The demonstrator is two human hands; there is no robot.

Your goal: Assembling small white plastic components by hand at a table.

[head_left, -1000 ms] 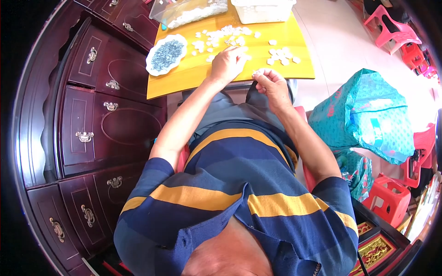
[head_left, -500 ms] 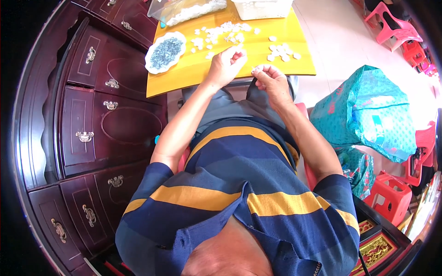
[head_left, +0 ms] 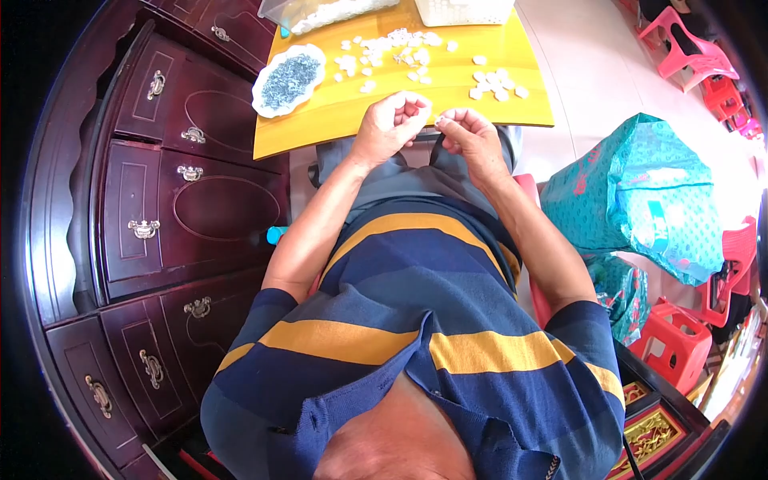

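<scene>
My right hand (head_left: 474, 144) pinches a small white piece (head_left: 439, 121) between thumb and fingertips, above the near edge of the yellow table (head_left: 320, 128). Close beside it, my left hand (head_left: 392, 128) has its fingers curled together; what they hold, if anything, is too small to make out. Loose small white pieces (head_left: 408, 54) lie scattered on the tabletop beyond my hands. To the right, a group of several roundish white pieces (head_left: 498, 83) sits apart from them. A white scalloped dish (head_left: 260, 100) at the table's left holds many tiny dark blue-grey bits (head_left: 291, 82).
Along the far edge stand a clear bin (head_left: 276, 12) of white material and a white basket (head_left: 464, 12). Dark wooden drawers (head_left: 216, 212) line the left side. A large teal bag (head_left: 632, 200) and red plastic stools (head_left: 676, 344) stand on the right.
My left hand has drawn back from the scattered white pieces toward my right hand, which stays nearly in place. The view has shifted slightly.
</scene>
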